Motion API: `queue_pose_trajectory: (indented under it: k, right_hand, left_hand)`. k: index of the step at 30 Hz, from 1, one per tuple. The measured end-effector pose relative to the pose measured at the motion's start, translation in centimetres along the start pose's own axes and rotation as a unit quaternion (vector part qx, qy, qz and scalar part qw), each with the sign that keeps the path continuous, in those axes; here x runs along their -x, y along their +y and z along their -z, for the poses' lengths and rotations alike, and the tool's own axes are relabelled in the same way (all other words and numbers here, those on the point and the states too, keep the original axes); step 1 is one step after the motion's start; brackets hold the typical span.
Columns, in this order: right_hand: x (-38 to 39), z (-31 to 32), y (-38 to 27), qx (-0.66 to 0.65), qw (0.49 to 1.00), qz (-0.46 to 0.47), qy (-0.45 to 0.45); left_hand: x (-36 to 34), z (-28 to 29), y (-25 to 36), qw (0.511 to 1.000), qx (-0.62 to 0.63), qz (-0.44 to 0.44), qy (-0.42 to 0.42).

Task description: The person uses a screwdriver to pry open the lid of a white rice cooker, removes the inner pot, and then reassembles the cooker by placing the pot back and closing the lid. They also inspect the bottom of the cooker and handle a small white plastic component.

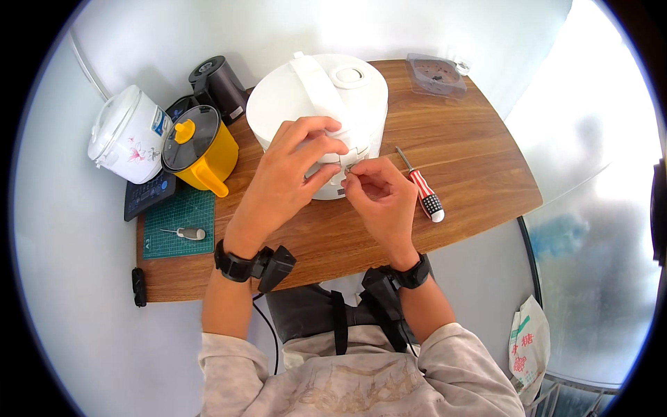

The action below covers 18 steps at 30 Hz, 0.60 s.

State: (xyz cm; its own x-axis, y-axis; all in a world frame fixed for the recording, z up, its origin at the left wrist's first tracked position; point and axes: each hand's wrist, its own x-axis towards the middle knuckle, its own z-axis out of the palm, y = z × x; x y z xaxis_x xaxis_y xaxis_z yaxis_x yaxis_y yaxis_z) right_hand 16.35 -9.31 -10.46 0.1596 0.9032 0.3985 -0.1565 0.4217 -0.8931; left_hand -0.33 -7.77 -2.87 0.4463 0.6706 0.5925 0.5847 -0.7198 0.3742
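Note:
A white rice cooker (267, 104) with a round lid and a raised handle stands on the wooden table in front of me. My left hand (281, 170) rests at its front, fingers curled over the lid's edge and thumb pressing near the latch (354, 154). Beside that thumb, my right hand (382, 198) pinches thumb and forefinger together against the cooker's front. Whatever lies between those fingertips is too small and covered to name. To the right of my right hand lies a screwdriver (425, 193) with a striped, starred handle, its shaft pointing away from me.
At the left stand a small white pot (128, 135) with a flower print, a yellow pot (215, 156) and a dark kettle (224, 87). A small screwdriver (189, 233) lies on a green cutting mat (163, 247). A clear plastic tray (436, 75) sits at the back right.

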Motion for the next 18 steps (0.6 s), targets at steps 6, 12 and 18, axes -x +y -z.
queue_pose_trajectory:
  k: [6, 12, 18]
  right_hand:
    - [-0.04, -0.18, 0.36, 0.005, 1.000, 0.008, 0.029]
    - [0.25, -0.32, 0.51, 0.091, 0.994, 0.044, 0.042]
    - [0.23, -0.66, 1.04, 0.090, 0.992, 0.063, 0.064]
  left_hand:
    - [0.35, -0.72, 0.01, 0.999, -0.015, -0.003, 0.034]
    - [0.35, -0.61, 0.00, 0.999, -0.008, -0.003, 0.036]
    - [0.43, -0.62, 0.35, 0.999, -0.007, -0.002, 0.033]
